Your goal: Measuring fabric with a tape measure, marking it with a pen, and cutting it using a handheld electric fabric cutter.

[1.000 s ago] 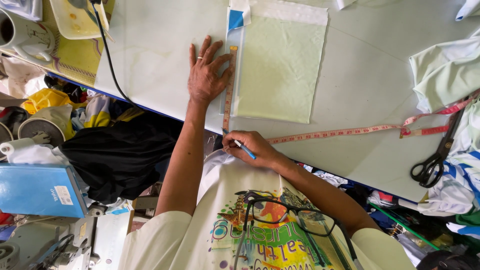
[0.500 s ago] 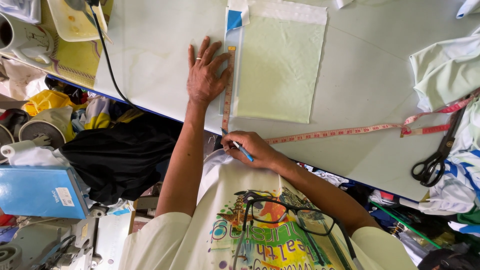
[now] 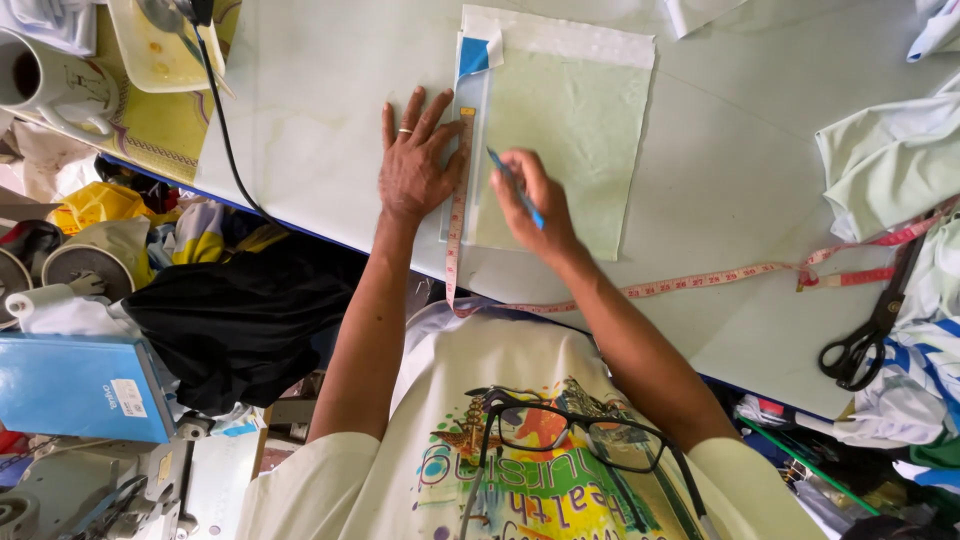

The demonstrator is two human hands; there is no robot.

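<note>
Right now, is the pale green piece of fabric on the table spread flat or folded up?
Spread flat: the pale green rectangular fabric lies open on the white table, all edges visible.

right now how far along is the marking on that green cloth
Done: the green cloth lies flat on the table, with the tape measure laid along its left edge. In hand: the left hand presses the tape down while the right hand holds a blue pencil tip beside it. Left: no drawn line shows yet, and the scissors lie untouched.

Pale green fabric (image 3: 575, 140) flat on table; tape measure (image 3: 459, 190) straight along left edge; blue pencil (image 3: 515, 187) tilted.
</note>
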